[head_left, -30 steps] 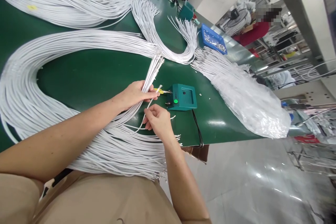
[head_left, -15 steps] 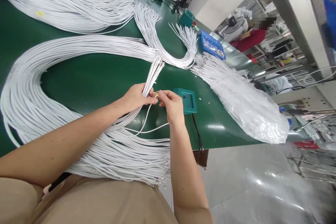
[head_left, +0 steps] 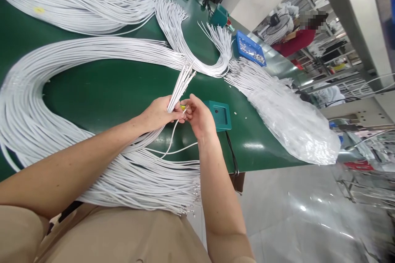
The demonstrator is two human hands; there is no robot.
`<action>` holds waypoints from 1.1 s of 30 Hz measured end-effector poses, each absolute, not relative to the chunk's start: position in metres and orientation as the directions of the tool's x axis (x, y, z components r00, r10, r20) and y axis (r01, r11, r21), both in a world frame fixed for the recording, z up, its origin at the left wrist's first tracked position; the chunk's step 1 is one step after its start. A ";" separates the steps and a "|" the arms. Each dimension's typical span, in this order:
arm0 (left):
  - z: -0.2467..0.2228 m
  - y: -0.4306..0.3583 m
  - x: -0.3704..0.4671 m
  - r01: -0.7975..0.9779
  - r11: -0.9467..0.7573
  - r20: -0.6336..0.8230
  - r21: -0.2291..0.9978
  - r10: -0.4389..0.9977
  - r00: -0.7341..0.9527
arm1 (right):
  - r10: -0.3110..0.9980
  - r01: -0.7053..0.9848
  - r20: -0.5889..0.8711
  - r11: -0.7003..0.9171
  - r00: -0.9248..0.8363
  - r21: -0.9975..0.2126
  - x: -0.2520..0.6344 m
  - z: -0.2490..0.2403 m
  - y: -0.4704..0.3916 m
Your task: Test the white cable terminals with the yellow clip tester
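Observation:
A bundle of thin white cables point(head_left: 180, 86) stands up out of my left hand point(head_left: 159, 113), which is closed around it. One single white cable point(head_left: 173, 131) loops up from below to the left fingertips. By its end, between my two hands, sits a small yellow piece point(head_left: 183, 107), too small to name. My right hand point(head_left: 200, 117) meets the left at this spot, fingers curled at the cable's end and palm side partly turned up. Its exact grip is partly hidden. Under my forearms lie many more white cables point(head_left: 148, 185), with metal-looking ends to the right.
A teal block-shaped device point(head_left: 220, 116) with a black cord stands just beyond my right hand. Farther back are a blue tray point(head_left: 251, 48) of small metal parts and cables in a clear plastic bag point(head_left: 293, 119). More cable bundles point(head_left: 92, 4) lie at left. Two people are beyond the table.
My right hand has rolled so its palm side shows more, and its fingers have loosened and shifted around the cable end. The left hand keeps its hold on the bundle.

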State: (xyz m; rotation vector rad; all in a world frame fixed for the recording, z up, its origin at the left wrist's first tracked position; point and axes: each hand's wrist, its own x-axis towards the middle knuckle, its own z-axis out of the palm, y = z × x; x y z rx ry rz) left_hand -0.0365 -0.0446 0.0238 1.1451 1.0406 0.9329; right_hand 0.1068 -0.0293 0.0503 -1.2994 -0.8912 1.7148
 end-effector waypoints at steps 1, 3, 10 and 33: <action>0.024 -0.045 -0.037 -0.059 0.175 -0.153 0.983 0.952 0.266 | 0.889 -0.150 -0.419 -0.447 -0.185 -0.882 0.107 0.050 -0.028; 0.026 -0.045 -0.037 -0.042 0.160 -0.144 0.986 0.956 0.255 | 0.874 -0.138 -0.436 -0.469 -0.213 -0.873 0.109 0.049 -0.026; 0.029 -0.044 -0.039 0.086 0.114 -0.129 0.990 0.971 0.200 | 0.856 -0.275 -0.448 -0.510 -0.258 -0.815 0.116 0.044 -0.036; 0.021 -0.038 -0.039 -0.302 0.473 -0.396 0.828 0.874 0.283 | 0.875 0.864 0.269 0.460 -0.402 -0.205 0.129 0.031 -0.042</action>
